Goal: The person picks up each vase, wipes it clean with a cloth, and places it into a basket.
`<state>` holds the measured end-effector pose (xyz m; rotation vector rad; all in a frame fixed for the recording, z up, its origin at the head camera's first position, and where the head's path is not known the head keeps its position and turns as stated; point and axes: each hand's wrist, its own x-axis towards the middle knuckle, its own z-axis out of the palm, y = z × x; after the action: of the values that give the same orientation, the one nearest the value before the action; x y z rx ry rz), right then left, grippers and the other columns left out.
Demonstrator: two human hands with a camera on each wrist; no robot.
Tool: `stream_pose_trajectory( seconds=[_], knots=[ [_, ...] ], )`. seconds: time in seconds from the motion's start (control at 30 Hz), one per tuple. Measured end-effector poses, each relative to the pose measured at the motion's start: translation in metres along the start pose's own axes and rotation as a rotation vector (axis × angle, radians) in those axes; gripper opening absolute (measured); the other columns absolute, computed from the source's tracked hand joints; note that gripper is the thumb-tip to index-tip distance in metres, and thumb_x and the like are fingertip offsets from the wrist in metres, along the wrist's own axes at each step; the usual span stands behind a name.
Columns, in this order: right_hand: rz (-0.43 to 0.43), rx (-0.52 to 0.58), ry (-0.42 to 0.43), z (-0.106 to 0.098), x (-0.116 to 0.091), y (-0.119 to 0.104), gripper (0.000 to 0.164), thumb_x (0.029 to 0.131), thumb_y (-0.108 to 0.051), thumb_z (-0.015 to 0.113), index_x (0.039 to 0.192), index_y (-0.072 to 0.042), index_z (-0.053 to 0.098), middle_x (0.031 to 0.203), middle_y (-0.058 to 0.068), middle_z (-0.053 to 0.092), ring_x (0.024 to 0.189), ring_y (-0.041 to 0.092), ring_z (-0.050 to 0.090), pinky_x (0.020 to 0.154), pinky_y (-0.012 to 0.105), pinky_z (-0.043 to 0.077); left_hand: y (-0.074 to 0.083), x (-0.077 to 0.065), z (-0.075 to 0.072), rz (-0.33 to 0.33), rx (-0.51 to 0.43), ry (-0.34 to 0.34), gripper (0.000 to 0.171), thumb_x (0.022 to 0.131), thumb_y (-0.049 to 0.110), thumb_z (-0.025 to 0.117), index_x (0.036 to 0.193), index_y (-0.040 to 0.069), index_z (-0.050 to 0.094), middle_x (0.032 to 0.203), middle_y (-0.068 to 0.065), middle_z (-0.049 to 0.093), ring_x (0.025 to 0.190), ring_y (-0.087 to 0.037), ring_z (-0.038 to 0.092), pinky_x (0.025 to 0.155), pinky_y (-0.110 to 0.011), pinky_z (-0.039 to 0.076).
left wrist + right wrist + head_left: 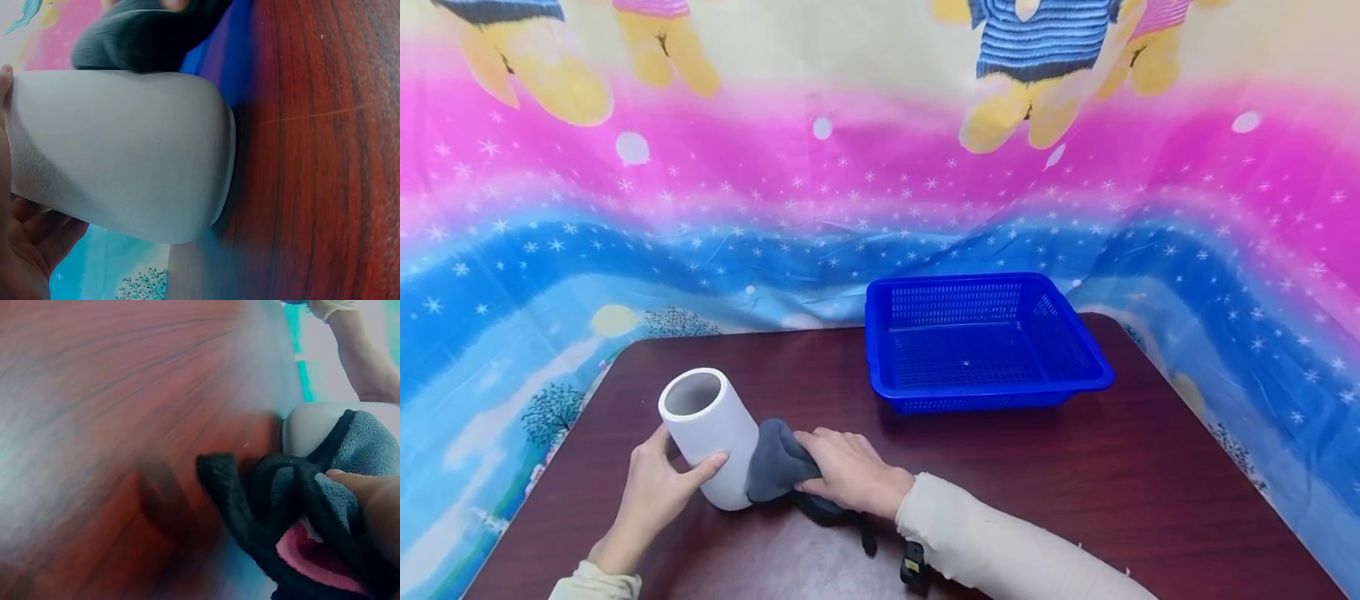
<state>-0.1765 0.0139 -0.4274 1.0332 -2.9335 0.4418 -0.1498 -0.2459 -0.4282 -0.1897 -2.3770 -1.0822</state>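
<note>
I have a dark red-brown tabletop (1075, 492) before me, with a blue mesh-sided basket (1000, 393) near its far edge. Beyond, I see pink-and-blue cloth (865, 192) printed with snowflakes (932, 183) and trees (552, 412).

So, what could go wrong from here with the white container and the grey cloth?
Perhaps two things. The right hand holds the grey cloth against the side of the white container; a hard push might make it slip from the left hand. Also, the cloth's loose black end could catch on something.
</note>
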Motion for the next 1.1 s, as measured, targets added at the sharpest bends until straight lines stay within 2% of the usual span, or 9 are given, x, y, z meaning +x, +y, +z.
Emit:
stream_pose_trajectory(
  seconds=[0.2,0.43,0.73,1.1],
  knots=[
    [0.02,-0.088,-0.052,0.005,-0.004,0.0027,0.055,0.086,-0.046,0.079,0.132,-0.022,0.062,0.104,-0.004,0.069,0.082,0.012,0.067,0.061,0.027,0.05,-0.0001,0.0015,0.001,0.003,-0.002,-0.003,0.056,0.068,0.014,0.09,0.115,-0.003,0.065,0.096,-0.02,0.076,0.084,0.016,0.055,0.065,-0.009,0.047],
    [0.029,-0.086,-0.075,0.0064,-0.0044,0.0029,0.052,0.083,-0.043,0.081,0.126,-0.02,0.065,0.101,-0.001,0.072,0.08,0.015,0.067,0.06,0.03,0.05,0.0,0.0014,0.0013,0.001,0.003,-0.003,0.057,0.069,0.014,0.09,0.117,-0.003,0.065,0.097,-0.02,0.075,0.084,0.017,0.054,0.065,-0.009,0.047],
    [0.044,-0.095,-0.111,0.0061,-0.0038,0.0024,0.047,0.082,-0.044,0.082,0.121,-0.022,0.068,0.099,-0.002,0.074,0.083,0.014,0.068,0.06,0.031,0.049,-0.0004,-0.0007,0.0013,-0.014,-0.007,-0.006,0.059,0.068,0.013,0.09,0.119,-0.002,0.064,0.097,-0.021,0.075,0.082,0.015,0.055,0.062,-0.01,0.046],
    [0.024,-0.095,-0.103,0.004,-0.0095,0.0055,0.055,0.084,-0.047,0.079,0.131,-0.023,0.062,0.104,-0.003,0.073,0.086,0.014,0.069,0.062,0.03,0.051,0.0012,-0.0008,0.001,-0.024,0.006,-0.003,0.059,0.068,0.013,0.09,0.119,-0.002,0.064,0.098,-0.021,0.075,0.083,0.015,0.055,0.067,-0.008,0.044]
  ],
)
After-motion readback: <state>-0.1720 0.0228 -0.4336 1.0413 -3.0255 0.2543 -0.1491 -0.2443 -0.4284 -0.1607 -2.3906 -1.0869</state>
